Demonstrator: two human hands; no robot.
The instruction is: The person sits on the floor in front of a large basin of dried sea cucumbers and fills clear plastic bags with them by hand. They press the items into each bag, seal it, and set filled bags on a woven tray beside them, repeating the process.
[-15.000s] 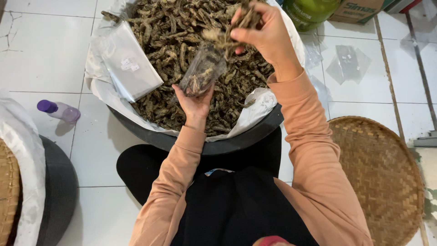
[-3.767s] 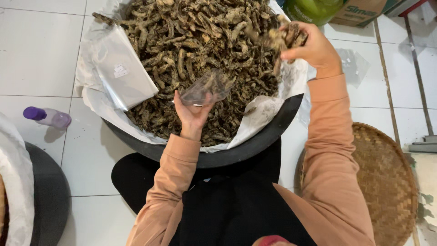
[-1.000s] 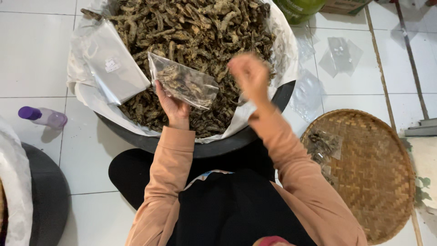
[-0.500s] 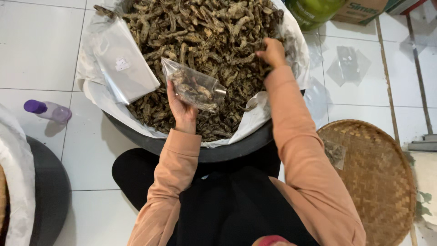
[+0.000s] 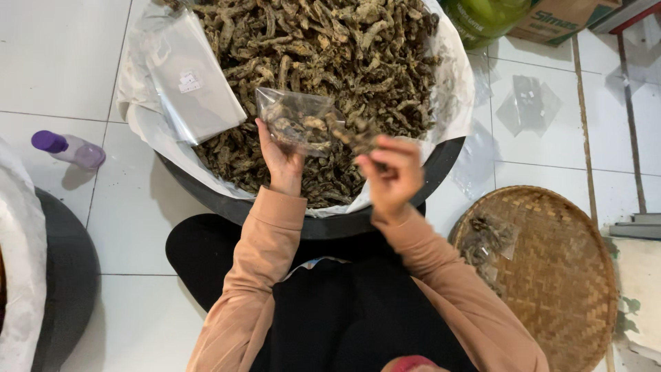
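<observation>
The left hand (image 5: 281, 160) holds a small clear bag (image 5: 297, 122) up over the basin (image 5: 385, 219), its fingers closed on the bag's lower edge with the mouth turned toward the right hand (image 5: 391, 173). That hand is pinched shut on a few dark dried pieces (image 5: 357, 136), right at the bag's opening. The bag looks only partly filled — some pieces lie in it, with room above them. One filled bag (image 5: 487, 240) already rests on the woven tray (image 5: 551, 275) to the person's right, so at least one is done. Much is left, by the look of it: the basin is heaped with dried pieces, a stack of empty bags (image 5: 189, 86) lies on its left rim, and loose empty bags lie on the floor (image 5: 69, 55) beyond.
</observation>
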